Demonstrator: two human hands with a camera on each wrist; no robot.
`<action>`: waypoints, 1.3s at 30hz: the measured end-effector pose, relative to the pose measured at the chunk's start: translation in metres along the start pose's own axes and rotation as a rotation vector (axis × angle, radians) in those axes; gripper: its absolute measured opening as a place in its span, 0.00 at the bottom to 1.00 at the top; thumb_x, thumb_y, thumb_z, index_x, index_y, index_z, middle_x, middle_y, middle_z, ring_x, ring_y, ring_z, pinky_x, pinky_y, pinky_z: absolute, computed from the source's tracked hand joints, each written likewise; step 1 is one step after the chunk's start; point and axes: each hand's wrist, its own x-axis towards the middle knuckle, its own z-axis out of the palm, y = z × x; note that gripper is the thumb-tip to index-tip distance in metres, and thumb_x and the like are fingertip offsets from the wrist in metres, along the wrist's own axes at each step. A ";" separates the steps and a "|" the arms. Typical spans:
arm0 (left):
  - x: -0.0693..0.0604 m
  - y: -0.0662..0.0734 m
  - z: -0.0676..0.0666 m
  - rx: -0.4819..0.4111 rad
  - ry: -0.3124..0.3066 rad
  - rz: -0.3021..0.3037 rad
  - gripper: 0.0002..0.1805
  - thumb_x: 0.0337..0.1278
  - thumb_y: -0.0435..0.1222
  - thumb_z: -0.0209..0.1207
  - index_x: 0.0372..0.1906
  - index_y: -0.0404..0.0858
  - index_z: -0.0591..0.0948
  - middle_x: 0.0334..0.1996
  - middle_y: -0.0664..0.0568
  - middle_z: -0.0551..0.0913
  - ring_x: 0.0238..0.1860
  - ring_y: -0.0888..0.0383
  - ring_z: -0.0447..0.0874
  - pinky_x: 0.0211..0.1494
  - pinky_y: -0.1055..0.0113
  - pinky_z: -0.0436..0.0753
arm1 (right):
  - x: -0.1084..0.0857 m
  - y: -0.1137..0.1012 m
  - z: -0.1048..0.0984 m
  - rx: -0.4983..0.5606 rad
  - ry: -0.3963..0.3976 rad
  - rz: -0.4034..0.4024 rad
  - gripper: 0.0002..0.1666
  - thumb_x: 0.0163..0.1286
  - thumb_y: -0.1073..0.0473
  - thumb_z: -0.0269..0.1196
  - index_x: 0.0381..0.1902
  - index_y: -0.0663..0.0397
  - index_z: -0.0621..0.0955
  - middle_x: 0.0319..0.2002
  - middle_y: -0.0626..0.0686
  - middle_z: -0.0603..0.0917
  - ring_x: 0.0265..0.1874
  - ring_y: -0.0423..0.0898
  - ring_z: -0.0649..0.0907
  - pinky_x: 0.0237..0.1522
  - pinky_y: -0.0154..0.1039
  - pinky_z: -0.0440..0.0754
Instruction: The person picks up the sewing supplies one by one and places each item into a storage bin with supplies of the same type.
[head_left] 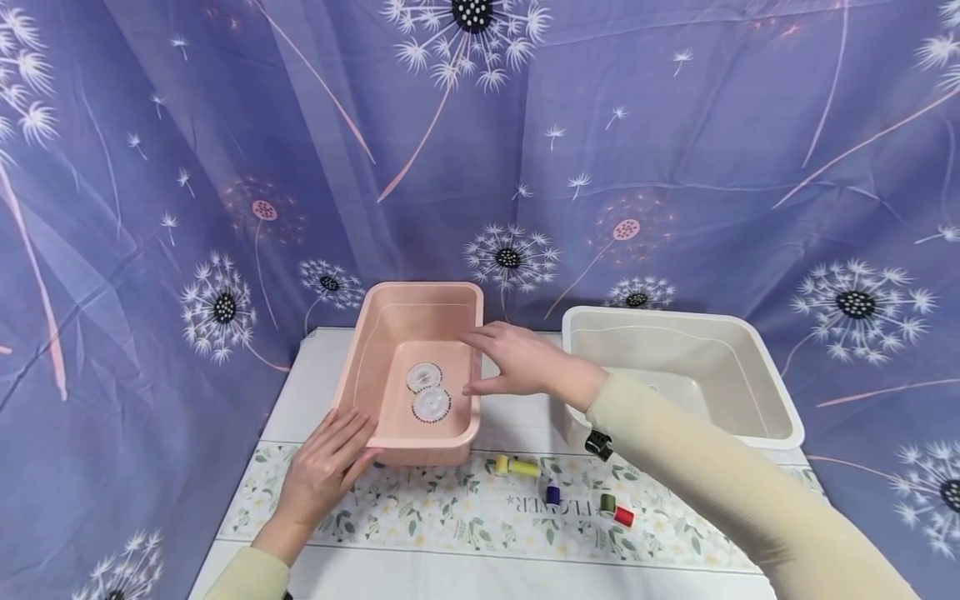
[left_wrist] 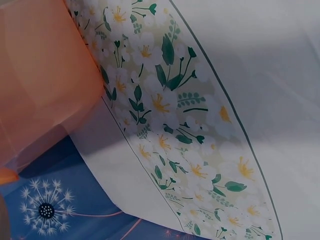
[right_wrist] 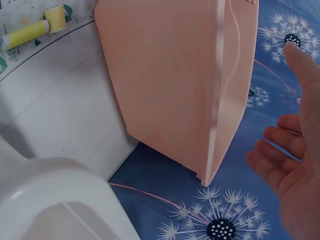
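Observation:
A pink basin (head_left: 429, 454) stands at the left of the table. Two clear round pin wheels, edged with small coloured heads, lie on its floor; the nearer pin wheel (head_left: 431, 404) touches or overlaps the farther one (head_left: 424, 377). My left hand (head_left: 326, 462) rests on the basin's near left corner, fingers extended over the rim. Above the right rim hovers my right hand (head_left: 521, 360), thumb and fingers spread with nothing between them. In the right wrist view the right hand (right_wrist: 295, 160) appears apart from the basin wall (right_wrist: 160, 75).
To the right stands a cream-white basin (head_left: 776, 443), partly behind my right forearm. Thread spools lie on the flowered table cover: a yellow spool (head_left: 502, 465), a yellow-green spool (head_left: 524, 468), a dark blue spool (head_left: 552, 497), a green spool (head_left: 607, 504) and a red spool (head_left: 624, 516).

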 end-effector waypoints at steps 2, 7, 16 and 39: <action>0.000 0.000 0.000 -0.001 0.009 0.004 0.35 0.84 0.58 0.46 0.55 0.33 0.90 0.52 0.40 0.91 0.53 0.39 0.91 0.65 0.40 0.84 | -0.005 0.000 0.000 -0.001 0.013 -0.004 0.51 0.70 0.33 0.71 0.78 0.58 0.72 0.74 0.59 0.77 0.73 0.59 0.77 0.77 0.54 0.74; 0.000 0.000 0.000 0.001 0.010 0.004 0.35 0.84 0.58 0.46 0.55 0.33 0.90 0.52 0.40 0.91 0.53 0.39 0.91 0.63 0.39 0.85 | -0.018 0.000 0.001 -0.007 0.060 -0.018 0.51 0.69 0.34 0.72 0.78 0.58 0.73 0.74 0.59 0.77 0.73 0.60 0.77 0.77 0.57 0.73; 0.000 -0.002 0.002 -0.002 0.033 0.013 0.35 0.84 0.57 0.47 0.53 0.32 0.91 0.51 0.40 0.91 0.52 0.39 0.92 0.64 0.40 0.84 | -0.042 0.000 0.006 0.022 0.103 0.002 0.54 0.68 0.33 0.73 0.79 0.61 0.71 0.77 0.62 0.73 0.74 0.63 0.75 0.77 0.59 0.73; -0.002 -0.003 0.006 -0.011 0.068 0.013 0.33 0.83 0.57 0.49 0.54 0.33 0.91 0.52 0.40 0.91 0.52 0.39 0.92 0.70 0.44 0.82 | -0.091 -0.008 0.032 0.038 0.214 0.077 0.54 0.68 0.32 0.72 0.79 0.59 0.71 0.77 0.61 0.73 0.77 0.62 0.71 0.80 0.61 0.66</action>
